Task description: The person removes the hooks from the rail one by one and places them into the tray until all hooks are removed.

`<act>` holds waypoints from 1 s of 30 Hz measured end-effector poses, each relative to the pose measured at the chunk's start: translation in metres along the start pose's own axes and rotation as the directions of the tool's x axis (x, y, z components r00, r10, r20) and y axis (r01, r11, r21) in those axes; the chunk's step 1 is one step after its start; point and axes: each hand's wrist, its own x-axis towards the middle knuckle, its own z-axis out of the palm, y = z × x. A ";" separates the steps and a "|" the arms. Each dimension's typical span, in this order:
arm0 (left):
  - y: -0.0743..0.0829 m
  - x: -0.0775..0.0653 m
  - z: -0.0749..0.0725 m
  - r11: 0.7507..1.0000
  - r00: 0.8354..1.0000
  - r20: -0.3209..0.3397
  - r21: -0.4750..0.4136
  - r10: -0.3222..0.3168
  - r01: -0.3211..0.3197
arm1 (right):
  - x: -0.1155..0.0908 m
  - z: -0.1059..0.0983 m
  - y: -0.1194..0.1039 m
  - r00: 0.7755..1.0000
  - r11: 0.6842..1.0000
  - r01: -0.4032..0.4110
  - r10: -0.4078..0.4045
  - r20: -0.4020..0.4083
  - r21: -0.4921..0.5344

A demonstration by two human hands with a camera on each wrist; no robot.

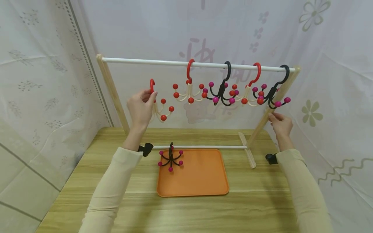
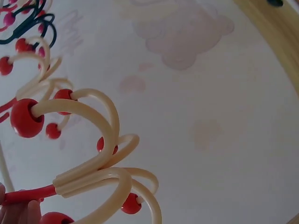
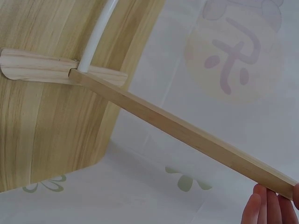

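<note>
My left hand (image 1: 141,108) pinches the red hook of a cream multi-arm hanger (image 1: 157,111) tipped with red balls. It is held up below the rack's white top rail (image 1: 145,61), with the hook apart from the rail. In the left wrist view that hanger (image 2: 93,172) fills the foreground, and only fingertips (image 2: 23,212) show. My right hand (image 1: 281,125) grips the rack's right wooden post (image 1: 259,127) between thumb and fingers; the right wrist view shows the post (image 3: 187,133) running into that hand (image 3: 273,205).
Hanging from the rail are a red-hooked hanger (image 1: 189,89), a black one (image 1: 222,92), another red-hooked one (image 1: 247,92) and another black one (image 1: 272,94). A black hanger with magenta balls (image 1: 171,158) sits on the orange tray (image 1: 201,174), on the wooden table (image 1: 247,200).
</note>
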 end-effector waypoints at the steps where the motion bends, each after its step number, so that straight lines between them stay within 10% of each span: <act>1: -0.002 -0.004 0.002 1.000 1.000 0.001 -0.011 0.000 0.000 | 0.000 0.000 0.000 1.000 1.000 0.000 0.000 0.002 -0.002; 30: -0.005 -0.081 0.066 0.948 0.946 0.258 -0.199 -0.196 0.250 | 0.001 0.000 0.002 1.000 1.000 0.001 -0.001 0.002 -0.007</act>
